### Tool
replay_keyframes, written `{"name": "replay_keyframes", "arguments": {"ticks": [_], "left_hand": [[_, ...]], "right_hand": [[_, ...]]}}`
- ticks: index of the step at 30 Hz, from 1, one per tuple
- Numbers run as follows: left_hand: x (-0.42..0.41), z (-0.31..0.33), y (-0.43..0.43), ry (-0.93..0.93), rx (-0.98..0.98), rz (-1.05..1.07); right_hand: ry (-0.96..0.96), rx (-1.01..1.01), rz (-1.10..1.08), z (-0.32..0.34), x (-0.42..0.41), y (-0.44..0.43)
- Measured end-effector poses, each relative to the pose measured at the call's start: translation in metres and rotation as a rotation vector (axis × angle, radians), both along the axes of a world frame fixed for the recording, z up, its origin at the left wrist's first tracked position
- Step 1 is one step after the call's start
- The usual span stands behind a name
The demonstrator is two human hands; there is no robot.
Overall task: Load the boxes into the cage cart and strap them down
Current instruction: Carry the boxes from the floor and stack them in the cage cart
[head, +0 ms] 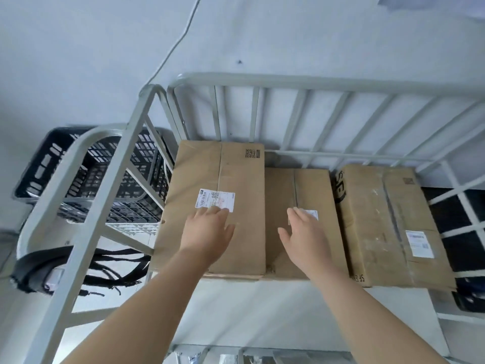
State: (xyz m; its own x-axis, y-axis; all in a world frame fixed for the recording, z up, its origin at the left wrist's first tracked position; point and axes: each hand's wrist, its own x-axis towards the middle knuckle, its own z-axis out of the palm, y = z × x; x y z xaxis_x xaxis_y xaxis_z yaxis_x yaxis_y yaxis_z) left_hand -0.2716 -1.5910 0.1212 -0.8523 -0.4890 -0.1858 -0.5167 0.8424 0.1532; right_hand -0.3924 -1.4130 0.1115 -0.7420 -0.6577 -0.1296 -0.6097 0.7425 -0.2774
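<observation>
Three cardboard boxes stand side by side inside the grey metal cage cart point(288, 81). The left box point(210, 169) is tallest and carries a white label. My left hand point(208, 232) lies flat on its top, fingers straight, just below that label. The middle box point(296, 190) sits lower; my right hand point(304, 233) rests on it with straight fingers, partly covering a small label. The right box point(385, 219) is worn, with a white label near its front. Black straps point(110, 269) hang from the cart's left side panel point(86, 232).
A black plastic crate point(78, 174) stands on the floor beyond the cart's left side. A pale wall with a thin cable point(181, 40) rises behind the cart. Dark objects show through the cart's right grid point(462, 222).
</observation>
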Motion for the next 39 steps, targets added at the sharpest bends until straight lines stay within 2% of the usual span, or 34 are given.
{"name": "replay_keyframes", "arguments": {"ticks": [8,19,27,33,37,39], "left_hand": [[-0.019,0.115,0.069,0.183,-0.071,-0.272],[0.025,0.193,0.208,0.276,-0.009,-0.72],[0.068,0.226,0.372,0.32,0.063,-1.133],[0.132,0.23,0.51,0.317,0.113,-1.409],[0.194,0.221,0.612,0.321,0.136,-1.556],[0.272,0.215,0.714,0.278,0.171,-1.715]], "right_hand": [[0.174,-0.052,-0.14,0.122,0.026,0.077],[0.26,-0.054,-0.589,0.209,0.155,0.232],[0.294,-0.038,-1.006,0.233,0.284,0.377],[0.293,0.036,-1.301,0.229,0.395,0.488],[0.284,0.032,-1.484,0.233,0.481,0.558],[0.278,0.106,-1.653,0.23,0.572,0.632]]}}
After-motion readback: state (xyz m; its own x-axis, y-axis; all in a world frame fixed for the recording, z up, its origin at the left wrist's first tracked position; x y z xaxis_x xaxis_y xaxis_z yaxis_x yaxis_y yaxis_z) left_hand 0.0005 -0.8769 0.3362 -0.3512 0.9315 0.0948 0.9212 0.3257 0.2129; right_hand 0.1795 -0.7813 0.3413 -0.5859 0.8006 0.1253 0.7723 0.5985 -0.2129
